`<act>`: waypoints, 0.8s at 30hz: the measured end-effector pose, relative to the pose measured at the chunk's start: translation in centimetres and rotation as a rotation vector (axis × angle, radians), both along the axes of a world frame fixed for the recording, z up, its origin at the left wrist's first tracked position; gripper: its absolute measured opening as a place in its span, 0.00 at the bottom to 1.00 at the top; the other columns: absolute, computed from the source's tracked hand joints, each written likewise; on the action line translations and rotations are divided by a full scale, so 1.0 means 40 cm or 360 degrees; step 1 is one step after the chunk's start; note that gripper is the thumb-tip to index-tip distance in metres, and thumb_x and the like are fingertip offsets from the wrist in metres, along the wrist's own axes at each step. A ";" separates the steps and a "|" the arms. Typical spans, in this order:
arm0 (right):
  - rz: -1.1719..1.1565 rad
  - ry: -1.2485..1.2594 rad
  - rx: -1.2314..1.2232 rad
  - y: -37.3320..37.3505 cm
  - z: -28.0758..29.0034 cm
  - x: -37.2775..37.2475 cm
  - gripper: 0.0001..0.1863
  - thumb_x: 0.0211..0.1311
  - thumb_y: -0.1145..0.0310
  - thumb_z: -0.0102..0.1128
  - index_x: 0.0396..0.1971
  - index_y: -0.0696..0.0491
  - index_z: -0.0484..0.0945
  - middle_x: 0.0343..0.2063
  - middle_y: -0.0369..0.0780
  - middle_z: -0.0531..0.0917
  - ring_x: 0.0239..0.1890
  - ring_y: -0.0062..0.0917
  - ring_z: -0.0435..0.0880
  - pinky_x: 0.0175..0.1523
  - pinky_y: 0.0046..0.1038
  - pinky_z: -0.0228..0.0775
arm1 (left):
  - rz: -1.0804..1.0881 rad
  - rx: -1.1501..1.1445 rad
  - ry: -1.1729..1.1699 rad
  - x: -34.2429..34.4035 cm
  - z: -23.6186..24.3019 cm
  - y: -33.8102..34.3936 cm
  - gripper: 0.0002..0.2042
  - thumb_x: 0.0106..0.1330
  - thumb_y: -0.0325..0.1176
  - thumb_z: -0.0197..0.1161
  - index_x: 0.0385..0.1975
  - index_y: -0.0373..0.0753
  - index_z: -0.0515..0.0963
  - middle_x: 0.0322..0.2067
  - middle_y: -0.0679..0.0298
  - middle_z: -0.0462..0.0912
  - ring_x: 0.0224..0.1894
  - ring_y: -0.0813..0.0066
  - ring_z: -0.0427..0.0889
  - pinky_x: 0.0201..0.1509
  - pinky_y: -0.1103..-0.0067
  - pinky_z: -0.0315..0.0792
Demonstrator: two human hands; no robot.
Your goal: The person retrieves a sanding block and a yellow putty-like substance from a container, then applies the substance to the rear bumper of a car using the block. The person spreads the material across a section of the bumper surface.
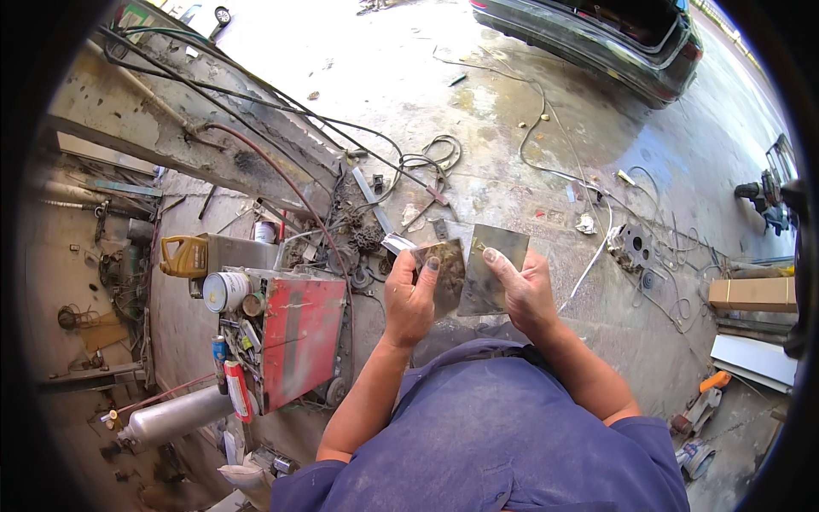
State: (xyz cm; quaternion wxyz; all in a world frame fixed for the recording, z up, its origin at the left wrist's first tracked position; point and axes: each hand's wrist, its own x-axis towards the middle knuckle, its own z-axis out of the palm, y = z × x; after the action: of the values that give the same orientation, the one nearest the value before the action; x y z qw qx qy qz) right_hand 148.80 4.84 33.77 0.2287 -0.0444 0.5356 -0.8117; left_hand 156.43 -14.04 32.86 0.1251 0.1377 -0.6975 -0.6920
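My left hand (408, 300) is closed on a stained brown-black flat plate (450, 277), with the thumb pressed on its face. My right hand (531, 290) grips a smoother grey rectangular plate (503, 240) by its right side, thumb on top. The two thin plates are held side by side in front of my body, their inner edges close together. Whether those edges touch, I cannot tell. Both look like thin metal sheets or filler spreaders. My fingers behind the plates are mostly hidden, and pale dust covers the right thumb.
A red cabinet on wheels (300, 337) stands at my left, with a paint can (226, 292) and a yellow-brown jug (185, 256) near it. A grey cylinder (179, 418) lies lower left. Hoses (431, 158) and cables (546, 111) cross the floor. A dark car (606, 43) is parked ahead.
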 end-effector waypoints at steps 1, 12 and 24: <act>-0.0022 0.0042 0.0066 0.003 -0.011 -0.004 0.13 0.83 0.68 0.68 0.56 0.62 0.87 0.43 0.36 0.93 0.41 0.14 0.87 0.46 0.22 0.82 | -0.0075 -0.0083 -0.0013 0.012 -0.005 -0.013 0.13 0.87 0.30 0.61 0.65 0.35 0.79 0.47 0.71 0.85 0.46 0.87 0.77 0.51 0.84 0.73; 0.0000 0.0191 0.0273 0.005 0.009 -0.023 0.10 0.83 0.70 0.68 0.50 0.62 0.89 0.40 0.35 0.93 0.40 0.13 0.86 0.44 0.22 0.80 | -0.0376 0.0212 -0.0164 0.000 0.055 0.055 0.16 0.85 0.36 0.68 0.61 0.30 0.81 0.49 0.65 0.86 0.50 0.78 0.82 0.57 0.78 0.77; 0.0338 0.0308 0.0399 -0.003 0.044 -0.005 0.10 0.80 0.69 0.70 0.43 0.61 0.91 0.32 0.30 0.90 0.34 0.10 0.81 0.37 0.24 0.78 | -0.0796 -0.0272 -0.0089 0.009 0.023 0.003 0.26 0.84 0.56 0.65 0.55 0.32 0.84 0.47 0.57 0.89 0.49 0.71 0.84 0.57 0.72 0.79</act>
State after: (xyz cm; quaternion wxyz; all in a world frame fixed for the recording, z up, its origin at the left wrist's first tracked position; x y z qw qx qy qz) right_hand 148.60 4.73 35.54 0.2643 -0.1498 0.6444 -0.7018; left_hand 156.80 -13.92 33.77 -0.0580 -0.0311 -0.7689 -0.6360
